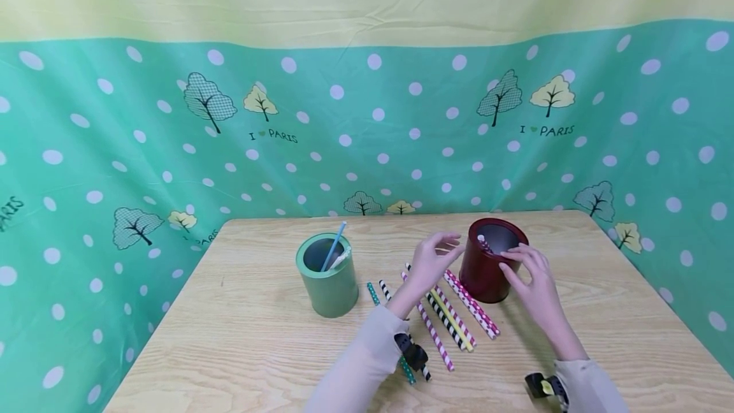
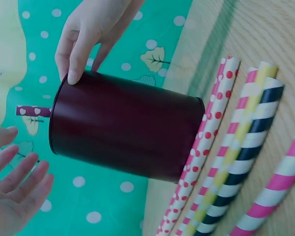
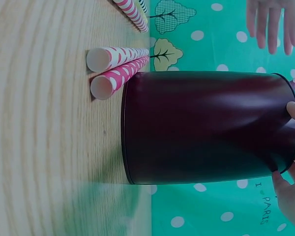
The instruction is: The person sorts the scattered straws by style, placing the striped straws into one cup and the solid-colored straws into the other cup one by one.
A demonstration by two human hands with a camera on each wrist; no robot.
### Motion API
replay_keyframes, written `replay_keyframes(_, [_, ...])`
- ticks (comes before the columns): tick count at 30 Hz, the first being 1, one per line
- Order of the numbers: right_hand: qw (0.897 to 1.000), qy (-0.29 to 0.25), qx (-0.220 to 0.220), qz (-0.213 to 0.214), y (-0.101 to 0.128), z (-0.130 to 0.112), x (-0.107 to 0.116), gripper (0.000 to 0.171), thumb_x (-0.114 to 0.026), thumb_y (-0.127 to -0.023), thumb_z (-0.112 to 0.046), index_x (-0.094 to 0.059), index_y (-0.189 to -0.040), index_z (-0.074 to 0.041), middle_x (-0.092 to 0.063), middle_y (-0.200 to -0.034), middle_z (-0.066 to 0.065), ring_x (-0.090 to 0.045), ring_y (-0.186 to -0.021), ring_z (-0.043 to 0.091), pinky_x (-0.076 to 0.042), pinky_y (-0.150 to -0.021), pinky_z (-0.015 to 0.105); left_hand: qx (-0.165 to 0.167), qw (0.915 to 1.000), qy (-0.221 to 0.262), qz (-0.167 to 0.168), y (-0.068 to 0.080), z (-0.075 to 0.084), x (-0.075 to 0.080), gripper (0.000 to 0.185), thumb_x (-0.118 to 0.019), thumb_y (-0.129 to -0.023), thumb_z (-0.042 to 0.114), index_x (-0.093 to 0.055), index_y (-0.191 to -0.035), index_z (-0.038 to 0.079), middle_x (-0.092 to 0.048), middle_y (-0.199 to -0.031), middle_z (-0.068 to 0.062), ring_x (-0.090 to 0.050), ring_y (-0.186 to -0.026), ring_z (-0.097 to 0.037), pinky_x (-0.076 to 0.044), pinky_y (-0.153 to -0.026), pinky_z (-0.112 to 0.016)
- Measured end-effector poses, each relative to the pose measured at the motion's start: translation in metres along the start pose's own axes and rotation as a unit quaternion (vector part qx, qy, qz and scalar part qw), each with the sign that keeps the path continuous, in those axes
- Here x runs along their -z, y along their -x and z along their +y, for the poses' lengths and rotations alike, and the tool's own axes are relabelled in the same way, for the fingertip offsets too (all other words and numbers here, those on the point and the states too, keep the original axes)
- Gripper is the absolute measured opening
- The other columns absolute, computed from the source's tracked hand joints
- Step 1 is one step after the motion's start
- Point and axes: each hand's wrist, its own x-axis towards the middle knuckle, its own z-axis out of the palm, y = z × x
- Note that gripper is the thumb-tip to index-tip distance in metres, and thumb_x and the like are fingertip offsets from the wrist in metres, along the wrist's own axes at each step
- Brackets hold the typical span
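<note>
A dark red round canister [image 1: 484, 279] stands upright, with a purple paper straw with white hearts [image 2: 33, 111] leaning inside and poking above its rim. My right hand [image 1: 536, 276] holds the canister's near right rim, its thumb and a fingertip against the outer wall in the right wrist view. To the left of the canister is my left hand [image 1: 430, 263], raised over the loose straws with fingers extended and nothing in them. Pink and white dotted straws [image 1: 473, 304] lie beside the canister's base. Striped black-and-white, pink-and-white and yellow straws [image 1: 450, 317] lie under and near the left forearm.
A green round canister [image 1: 329, 289] stands to the left, holding a blue straw [image 1: 334, 246] and a whitish one. Teal dotted [image 1: 407, 371] and black-striped straws lie between it and the others. A dotted curtain [image 1: 367, 120] hangs behind the wooden table [image 1: 241, 336].
</note>
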Motion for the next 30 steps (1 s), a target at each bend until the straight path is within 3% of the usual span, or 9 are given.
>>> replay_keyframes(8, [1.000, 0.005, -0.014, -0.007, 0.002, 0.001, 0.000, 0.022, -0.065, -0.075, 0.004, -0.062, -0.096, 0.002, -0.052, -0.105, 0.017, -0.038, -0.109, 0.031, -0.021, -0.094, 0.009, -0.005, 0.9989, -0.032, -0.034, 0.016, -0.008, 0.011, 0.024, -0.059, -0.085, 0.019, -0.061, -0.104, 0.005, -0.063, -0.099, -0.007, -0.058, -0.086, -0.008, -0.046, -0.073, -0.016])
replay_keyframes(15, [1.000, 0.007, -0.024, -0.011, 0.002, 0.001, 0.000, 0.020, -0.064, -0.077, 0.000, -0.062, -0.097, 0.001, -0.052, -0.107, 0.016, -0.036, -0.112, 0.033, -0.026, -0.099, 0.026, 0.013, 0.9943, -0.057, -0.089, 0.027, -0.009, 0.023, 0.022, -0.058, -0.085, 0.018, -0.061, -0.105, 0.008, -0.062, -0.101, -0.003, -0.056, -0.086, -0.004, -0.046, -0.074, -0.015])
replay_keyframes(22, [1.000, -0.001, -0.004, -0.002, 0.001, 0.003, 0.000, 0.022, -0.065, -0.074, 0.005, -0.063, -0.096, 0.002, -0.052, -0.104, 0.016, -0.038, -0.109, 0.032, -0.021, -0.095, 0.011, 0.020, 0.9887, -0.077, -0.127, 0.037, -0.014, 0.034, 0.022, -0.057, -0.086, 0.019, -0.061, -0.104, 0.006, -0.062, -0.099, -0.003, -0.057, -0.087, -0.007, -0.046, -0.073, -0.015])
replay_keyframes(30, [1.000, -0.004, -0.002, 0.001, 0.000, 0.003, -0.001, 0.022, -0.065, -0.074, 0.005, -0.063, -0.096, 0.002, -0.053, -0.104, 0.016, -0.038, -0.109, 0.033, -0.020, -0.095, 0.011, 0.031, 0.9823, -0.105, -0.152, 0.050, -0.020, 0.050, 0.023, -0.057, -0.086, 0.020, -0.061, -0.105, 0.008, -0.062, -0.098, -0.001, -0.056, -0.086, -0.006, -0.046, -0.073, -0.017])
